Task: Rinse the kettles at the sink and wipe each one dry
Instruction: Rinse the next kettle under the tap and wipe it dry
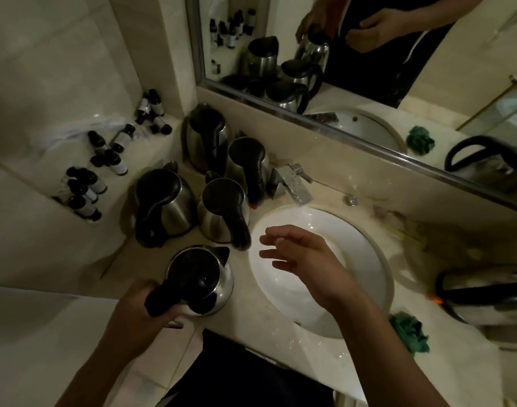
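Observation:
My left hand (145, 306) grips the black handle of a steel kettle (203, 277) that stands on the counter just left of the round white sink (366, 259). Its lid is down. My right hand (304, 257) hovers over the basin with fingers relaxed and spread, holding nothing. Several more steel kettles with black lids stand behind, among them one at the left (163, 204) and one beside the sink (225, 210). Another kettle (483, 295) sits at the far right. A green cloth (410, 330) lies crumpled on the counter right of the sink.
A chrome tap (295, 183) juts over the basin from the back. Small dark bottles (104, 160) are scattered on the ledge at the left. A mirror (369, 69) runs along the back wall. The counter edge is close to my body.

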Demonstrator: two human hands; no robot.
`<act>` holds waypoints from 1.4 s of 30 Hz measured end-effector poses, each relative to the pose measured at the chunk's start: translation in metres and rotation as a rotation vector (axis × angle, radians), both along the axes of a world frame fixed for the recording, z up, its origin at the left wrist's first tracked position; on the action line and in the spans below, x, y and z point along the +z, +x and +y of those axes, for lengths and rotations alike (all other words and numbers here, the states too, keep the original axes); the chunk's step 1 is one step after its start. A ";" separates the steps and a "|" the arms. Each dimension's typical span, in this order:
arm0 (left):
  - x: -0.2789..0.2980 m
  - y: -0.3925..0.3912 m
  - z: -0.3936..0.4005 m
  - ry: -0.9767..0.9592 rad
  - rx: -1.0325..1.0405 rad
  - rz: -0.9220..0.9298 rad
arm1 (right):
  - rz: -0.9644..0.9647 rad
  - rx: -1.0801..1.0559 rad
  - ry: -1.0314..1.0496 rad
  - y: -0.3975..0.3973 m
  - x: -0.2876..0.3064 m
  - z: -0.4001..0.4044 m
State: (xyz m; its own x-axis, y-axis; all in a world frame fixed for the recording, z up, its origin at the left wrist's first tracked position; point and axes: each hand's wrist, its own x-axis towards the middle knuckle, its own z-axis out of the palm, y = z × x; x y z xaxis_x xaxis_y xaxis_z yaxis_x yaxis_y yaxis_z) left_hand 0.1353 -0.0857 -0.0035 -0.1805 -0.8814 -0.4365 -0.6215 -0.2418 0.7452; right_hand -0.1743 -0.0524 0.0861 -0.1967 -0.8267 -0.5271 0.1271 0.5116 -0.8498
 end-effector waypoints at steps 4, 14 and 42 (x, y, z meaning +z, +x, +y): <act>0.008 -0.036 0.013 0.005 -0.005 0.169 | 0.076 -0.105 -0.025 -0.007 -0.002 0.010; 0.040 -0.141 0.016 0.151 0.030 0.469 | 0.456 -0.137 -0.015 -0.019 -0.011 0.025; 0.081 -0.226 0.018 0.070 0.038 0.660 | 1.178 -0.047 0.080 -0.043 0.025 0.006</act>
State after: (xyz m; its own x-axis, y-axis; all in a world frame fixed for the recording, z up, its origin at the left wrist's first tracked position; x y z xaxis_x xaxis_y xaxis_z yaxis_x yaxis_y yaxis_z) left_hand -0.0907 -0.0678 0.0777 -0.3990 -0.8659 -0.3017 -0.0299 -0.3166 0.9481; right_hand -0.2173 -0.0460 0.1116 -0.6253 -0.7787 -0.0500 -0.6937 0.5841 -0.4214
